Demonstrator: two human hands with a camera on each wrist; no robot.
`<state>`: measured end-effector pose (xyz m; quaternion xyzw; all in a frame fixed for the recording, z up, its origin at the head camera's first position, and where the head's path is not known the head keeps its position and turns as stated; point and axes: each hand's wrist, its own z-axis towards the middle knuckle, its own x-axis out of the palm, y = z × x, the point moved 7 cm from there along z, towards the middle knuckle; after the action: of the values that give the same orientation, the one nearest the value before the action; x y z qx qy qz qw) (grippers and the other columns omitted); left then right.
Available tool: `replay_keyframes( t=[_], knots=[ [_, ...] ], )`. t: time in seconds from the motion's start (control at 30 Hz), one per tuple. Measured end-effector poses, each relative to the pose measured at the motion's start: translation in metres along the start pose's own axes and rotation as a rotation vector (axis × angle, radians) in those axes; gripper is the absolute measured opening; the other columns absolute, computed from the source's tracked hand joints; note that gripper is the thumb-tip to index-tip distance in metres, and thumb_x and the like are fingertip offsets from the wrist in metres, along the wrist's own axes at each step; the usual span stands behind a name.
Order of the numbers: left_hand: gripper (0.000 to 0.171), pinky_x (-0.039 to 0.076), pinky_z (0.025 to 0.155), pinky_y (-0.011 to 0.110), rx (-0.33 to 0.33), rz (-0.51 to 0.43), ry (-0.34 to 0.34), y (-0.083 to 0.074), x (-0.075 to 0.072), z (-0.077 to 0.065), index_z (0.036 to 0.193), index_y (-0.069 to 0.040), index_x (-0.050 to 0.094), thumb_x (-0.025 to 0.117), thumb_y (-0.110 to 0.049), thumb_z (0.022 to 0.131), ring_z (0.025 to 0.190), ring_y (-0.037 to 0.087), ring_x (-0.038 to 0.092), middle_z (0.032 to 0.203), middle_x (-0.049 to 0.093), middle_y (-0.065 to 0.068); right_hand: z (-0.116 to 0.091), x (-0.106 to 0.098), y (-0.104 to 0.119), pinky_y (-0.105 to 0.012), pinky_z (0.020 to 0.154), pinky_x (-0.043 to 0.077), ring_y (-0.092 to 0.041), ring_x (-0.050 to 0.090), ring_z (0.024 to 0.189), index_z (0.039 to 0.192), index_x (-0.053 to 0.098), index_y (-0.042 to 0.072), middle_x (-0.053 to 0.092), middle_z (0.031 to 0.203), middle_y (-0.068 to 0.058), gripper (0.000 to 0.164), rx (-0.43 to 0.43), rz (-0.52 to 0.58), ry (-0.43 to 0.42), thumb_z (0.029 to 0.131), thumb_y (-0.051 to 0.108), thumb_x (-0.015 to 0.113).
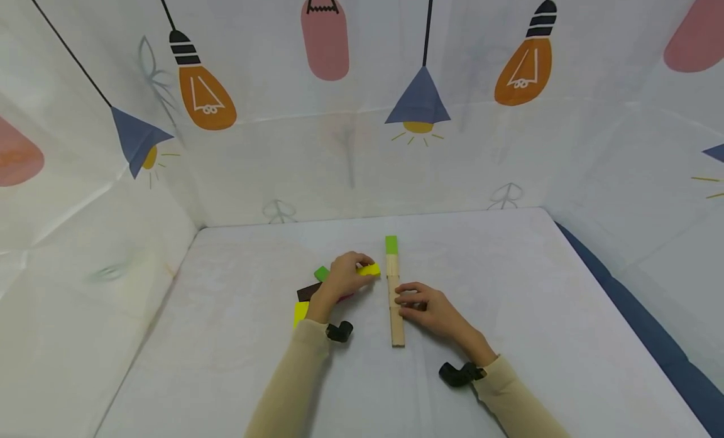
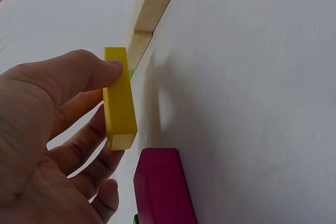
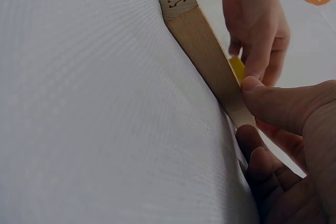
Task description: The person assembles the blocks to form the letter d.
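My left hand (image 1: 341,279) pinches a yellow block (image 2: 119,103) between thumb and fingers, just left of a straight row of blocks. The row lies end to end on the table: plain wooden blocks (image 1: 397,328), with a green block (image 1: 391,244) at the far end. At the row's right side is my right hand (image 1: 431,309). Its thumb and fingertips are on a wooden block (image 3: 210,56), partly hiding it. One near end face shows the number 53. Beneath the left hand lies a magenta block (image 2: 163,187), mostly covered in the head view.
Left of the row, near the left wrist, are a green block (image 1: 321,273), a dark brown block (image 1: 308,291) and another yellow block (image 1: 301,312). The white table (image 1: 226,362) meets a curtain (image 1: 351,155) printed with lamps and bulbs.
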<state>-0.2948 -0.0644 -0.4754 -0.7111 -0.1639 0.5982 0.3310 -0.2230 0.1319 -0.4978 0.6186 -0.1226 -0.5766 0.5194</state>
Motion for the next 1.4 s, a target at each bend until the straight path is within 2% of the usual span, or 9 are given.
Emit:
replay_keyframes(
  t=[0.23, 0.4, 0.53, 0.77, 1.1, 1.23, 1.4],
  knots=[
    [0.031, 0.038, 0.105, 0.055, 0.011, 0.065, 0.041, -0.003, 0.011, 0.003, 0.12, -0.013, 0.075, 0.077, -0.024, 0.091, 0.115, 0.027, 0.061, 0.12, 0.07, 0.006, 0.0, -0.001, 0.002, -0.032, 0.092, 0.057, -0.031, 0.064, 0.122, 0.117, 0.078, 0.009, 0.067, 0.134, -0.008, 0.025, -0.023, -0.009, -0.011, 0.095, 0.019, 0.075],
    [0.031, 0.038, 0.098, 0.053, 0.016, 0.092, 0.046, -0.004, 0.015, 0.004, 0.119, -0.012, 0.076, 0.079, -0.021, 0.09, 0.113, 0.026, 0.061, 0.117, 0.071, 0.006, 0.0, -0.001, 0.003, -0.031, 0.089, 0.057, -0.029, 0.066, 0.117, 0.118, 0.077, 0.008, 0.066, 0.134, -0.009, 0.025, -0.026, 0.009, -0.003, 0.096, 0.02, 0.074],
    [0.032, 0.038, 0.097, 0.052, 0.018, 0.112, 0.052, -0.006, 0.016, 0.005, 0.12, -0.012, 0.076, 0.079, -0.022, 0.09, 0.113, 0.025, 0.061, 0.118, 0.071, 0.005, 0.0, -0.002, 0.004, -0.032, 0.09, 0.057, -0.03, 0.065, 0.119, 0.118, 0.078, 0.008, 0.067, 0.134, -0.009, 0.025, -0.023, 0.008, -0.005, 0.096, 0.02, 0.074],
    [0.033, 0.037, 0.1, 0.053, 0.009, 0.1, 0.07, -0.008, 0.017, 0.005, 0.122, -0.011, 0.075, 0.078, -0.021, 0.091, 0.118, 0.027, 0.06, 0.125, 0.07, 0.007, 0.0, -0.002, 0.003, -0.032, 0.093, 0.056, -0.029, 0.063, 0.124, 0.117, 0.078, 0.011, 0.066, 0.135, -0.005, 0.024, -0.001, 0.0, 0.002, 0.095, 0.02, 0.075],
    [0.035, 0.036, 0.102, 0.054, 0.0, 0.106, 0.085, -0.008, 0.018, 0.006, 0.124, -0.012, 0.075, 0.077, -0.022, 0.091, 0.123, 0.03, 0.058, 0.131, 0.069, 0.008, -0.001, -0.001, 0.003, -0.032, 0.092, 0.057, -0.031, 0.064, 0.123, 0.117, 0.078, 0.009, 0.066, 0.135, -0.007, 0.025, -0.004, 0.002, -0.003, 0.095, 0.02, 0.075],
    [0.035, 0.037, 0.105, 0.055, 0.0, 0.082, 0.092, -0.008, 0.018, 0.005, 0.125, -0.011, 0.074, 0.077, -0.021, 0.091, 0.124, 0.031, 0.058, 0.132, 0.069, 0.01, -0.001, 0.0, 0.003, -0.033, 0.092, 0.057, -0.031, 0.064, 0.123, 0.118, 0.078, 0.009, 0.066, 0.134, -0.008, 0.025, 0.002, 0.004, -0.003, 0.095, 0.02, 0.075],
    [0.035, 0.044, 0.112, 0.049, 0.016, 0.017, 0.101, -0.007, 0.019, 0.005, 0.126, -0.007, 0.073, 0.076, -0.016, 0.092, 0.124, 0.03, 0.059, 0.13, 0.068, 0.012, -0.001, 0.001, 0.002, -0.032, 0.091, 0.057, -0.031, 0.064, 0.122, 0.118, 0.078, 0.009, 0.066, 0.134, -0.007, 0.026, 0.014, 0.0, 0.001, 0.096, 0.022, 0.074]
  ],
)
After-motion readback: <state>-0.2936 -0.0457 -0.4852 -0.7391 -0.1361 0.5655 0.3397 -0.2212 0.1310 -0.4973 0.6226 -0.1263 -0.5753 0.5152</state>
